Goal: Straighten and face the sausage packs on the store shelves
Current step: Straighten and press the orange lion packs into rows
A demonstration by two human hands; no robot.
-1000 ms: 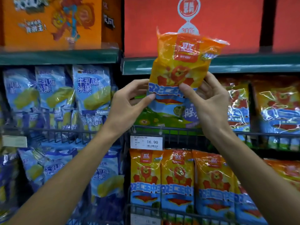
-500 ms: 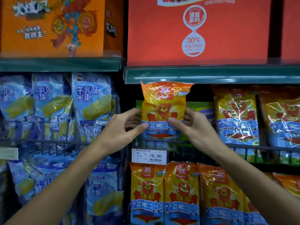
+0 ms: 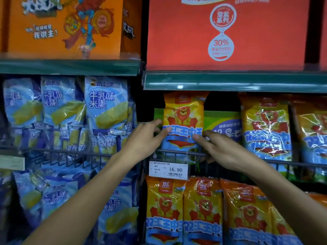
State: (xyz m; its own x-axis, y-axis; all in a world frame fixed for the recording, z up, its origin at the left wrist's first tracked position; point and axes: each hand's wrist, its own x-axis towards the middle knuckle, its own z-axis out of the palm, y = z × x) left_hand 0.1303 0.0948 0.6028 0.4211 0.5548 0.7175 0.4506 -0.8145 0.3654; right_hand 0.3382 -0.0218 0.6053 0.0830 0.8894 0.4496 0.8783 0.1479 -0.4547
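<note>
Standing upright behind the dark wire shelf rail (image 3: 177, 152), just above the white price tag (image 3: 168, 169), the yellow-orange plastic sausage pack (image 3: 183, 119) sits between our hands: left hand (image 3: 141, 140) fingers pinch its left edge, right hand (image 3: 224, 151) fingers pinch its right edge.

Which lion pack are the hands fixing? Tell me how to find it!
Find the big red box; look just under its green shelf. Above the white price tag stands one orange lion pack, upright and alone before a green pack, both hands on its lower part.
</note>
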